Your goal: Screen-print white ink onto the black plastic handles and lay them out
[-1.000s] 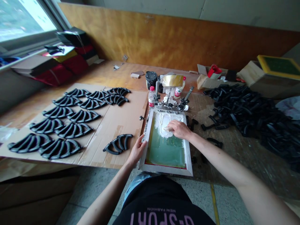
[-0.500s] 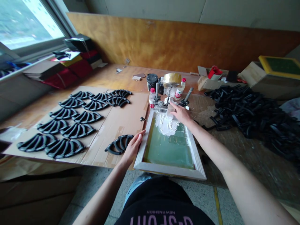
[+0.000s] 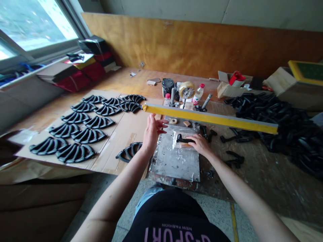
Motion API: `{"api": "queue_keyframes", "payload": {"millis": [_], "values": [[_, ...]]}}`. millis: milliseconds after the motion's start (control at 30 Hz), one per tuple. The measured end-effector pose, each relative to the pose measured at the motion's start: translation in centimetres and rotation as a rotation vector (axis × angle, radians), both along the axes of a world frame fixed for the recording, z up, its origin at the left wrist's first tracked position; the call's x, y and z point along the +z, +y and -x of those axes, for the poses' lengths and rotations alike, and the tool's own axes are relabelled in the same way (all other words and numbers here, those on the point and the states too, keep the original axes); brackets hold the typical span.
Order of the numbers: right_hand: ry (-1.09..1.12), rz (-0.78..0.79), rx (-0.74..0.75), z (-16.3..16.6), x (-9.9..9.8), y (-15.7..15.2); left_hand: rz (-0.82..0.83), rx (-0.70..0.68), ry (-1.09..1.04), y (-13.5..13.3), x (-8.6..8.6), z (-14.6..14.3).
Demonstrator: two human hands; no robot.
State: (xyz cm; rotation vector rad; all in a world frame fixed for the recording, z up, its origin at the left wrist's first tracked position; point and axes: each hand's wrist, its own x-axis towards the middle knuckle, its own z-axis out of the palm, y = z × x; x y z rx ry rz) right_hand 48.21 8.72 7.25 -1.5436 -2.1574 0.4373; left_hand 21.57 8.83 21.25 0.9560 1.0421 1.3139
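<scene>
The printing screen frame [image 3: 209, 118] is swung up on its hinge, and I see its yellow edge as a long bar across the middle. My left hand [image 3: 152, 131] is raised under the frame's left end, fingers spread, touching or just below it. My right hand [image 3: 200, 144] rests on the grey base plate [image 3: 174, 161], with its fingers closing on a black curved plastic part [image 3: 183, 138] that lies on a clear film patch. A small group of printed black parts [image 3: 129, 152] lies on the cardboard beside my left wrist.
Rows of black curved parts [image 3: 83, 127] lie on the cardboard sheet [image 3: 121, 131] to the left. A big heap of black parts [image 3: 277, 121] fills the right. Bottles, a tape roll [image 3: 186, 90] and an ink can [image 3: 167, 86] stand behind the hinge. Boxes sit at back right.
The screen frame has been lifted from flat to raised by my left hand. My right hand left the white ink on the screen and moved down to the black part on the base plate.
</scene>
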Motion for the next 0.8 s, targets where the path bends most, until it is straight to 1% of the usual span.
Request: {"api": "queue_keyframes", "payload": {"millis": [67,100,133,167,200,233,267,300,333,367,433,467,500,533,567,600,667,733,800], "values": [[-0.006,-0.039,-0.034,2.2,1.3,-1.2,0.200,-0.106,0.011,-2.5,-3.0,-0.5],[0.007,-0.066,-0.035,3.6,2.0,-2.0,0.335,-0.203,0.016,-4.0,-4.6,-0.7],[0.019,-0.097,-0.006,5.0,2.7,-2.9,0.447,-0.266,-0.005,-5.4,-6.1,-1.0],[0.026,-0.126,0.054,6.5,3.4,-3.8,0.520,-0.279,-0.045,-6.7,-7.5,-1.1],[0.020,-0.140,0.154,7.7,3.8,-4.5,0.569,-0.259,-0.084,-7.7,-8.7,-1.0],[0.015,-0.140,0.254,8.6,4.1,-5.1,0.589,-0.209,-0.119,-8.5,-9.7,-0.7],[0.019,-0.128,0.325,8.9,4.1,-5.3,0.595,-0.149,-0.132,-9.0,-10.6,0.0],[0.036,-0.113,0.342,8.5,3.9,-5.1,0.600,-0.085,-0.119,-9.3,-11.3,1.1],[0.062,-0.097,0.297,7.2,3.4,-4.5,0.605,-0.019,-0.083,-9.3,-12.0,2.7],[0.098,-0.082,0.173,5.1,2.8,-3.5,0.609,0.047,-0.031,-9.2,-12.8,4.7],[0.115,-0.082,-0.194,-0.4,0.8,-0.8,0.628,0.208,0.135,-9.0,-14.3,9.6],[0.082,-0.074,-0.403,-3.4,-0.5,0.7,0.650,0.283,0.248,-9.1,-15.1,12.1],[0.038,-0.031,-0.574,-6.3,-2.0,2.1,0.684,0.338,0.372,-9.1,-16.0,14.6],[-0.002,0.024,-0.675,-8.8,-3.5,3.3,0.722,0.370,0.481,-9.3,-16.8,16.8],[-0.035,0.081,-0.735,-10.8,-5.1,4.1,0.761,0.387,0.571,-9.4,-17.5,18.6],[-0.051,0.138,-0.750,-12.3,-6.6,4.7,0.796,0.387,0.635,-9.5,-18.2,20.0],[-0.024,0.190,-0.745,-13.9,-9.2,5.1,0.838,0.364,0.710,-9.3,-19.3,21.9],[0.025,0.215,-0.783,-14.3,-10.9,4.9,0.859,0.315,0.795,-8.8,-19.9,22.7],[0.082,0.230,-0.888,-14.0,-11.3,4.4,0.865,0.265,0.890,-8.1,-20.1,23.2]]}}
